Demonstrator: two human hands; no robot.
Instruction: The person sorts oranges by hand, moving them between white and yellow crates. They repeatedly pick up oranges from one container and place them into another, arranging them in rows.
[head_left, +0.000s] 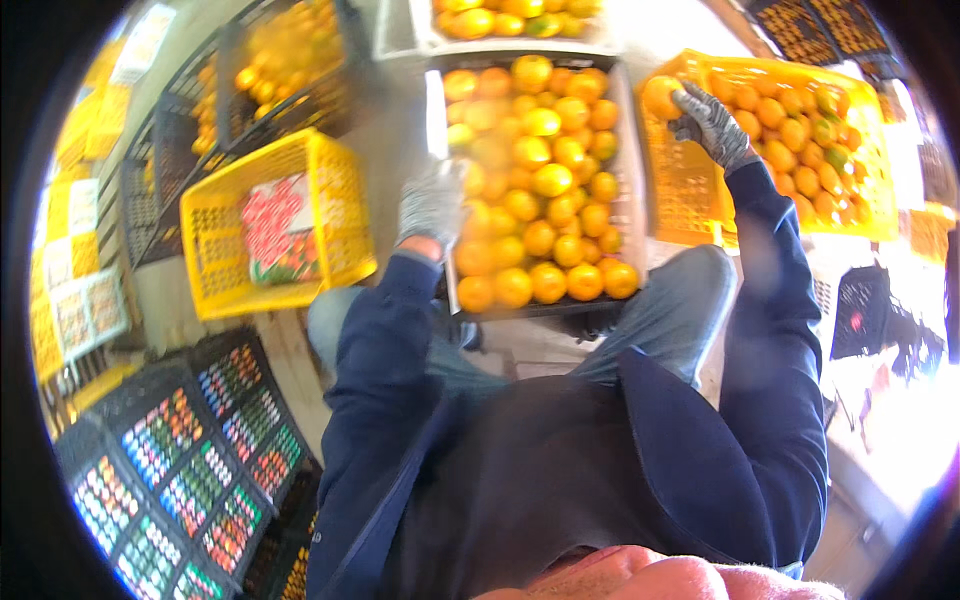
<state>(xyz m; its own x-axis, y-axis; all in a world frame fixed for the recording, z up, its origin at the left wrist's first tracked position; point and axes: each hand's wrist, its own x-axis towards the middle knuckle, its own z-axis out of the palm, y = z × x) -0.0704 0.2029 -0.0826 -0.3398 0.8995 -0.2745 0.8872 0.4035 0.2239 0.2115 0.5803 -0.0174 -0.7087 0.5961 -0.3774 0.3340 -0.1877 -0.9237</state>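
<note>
My right hand (711, 124), in a grey knit glove, grips an orange citrus fruit (662, 97) at the left rim of a yellow plastic crate (679, 187). More citrus fruit (795, 142) fills the right part of that crate. Between my knees stands a box (634, 161) with pale side walls, holding rows of orange fruit (553, 180). My left hand (431, 202), also gloved, is at this box's left edge, close to the fruit there. Its fingers are blurred, so whether they hold anything is unclear.
On the left, a yellow crate (345, 210) contains a red-and-white printed packet (277, 225). Dark crates (225, 97) with citrus stand behind it. Dark crates (180, 450) with small colourful items lie at lower left. Another box of fruit (517, 19) sits beyond the middle one.
</note>
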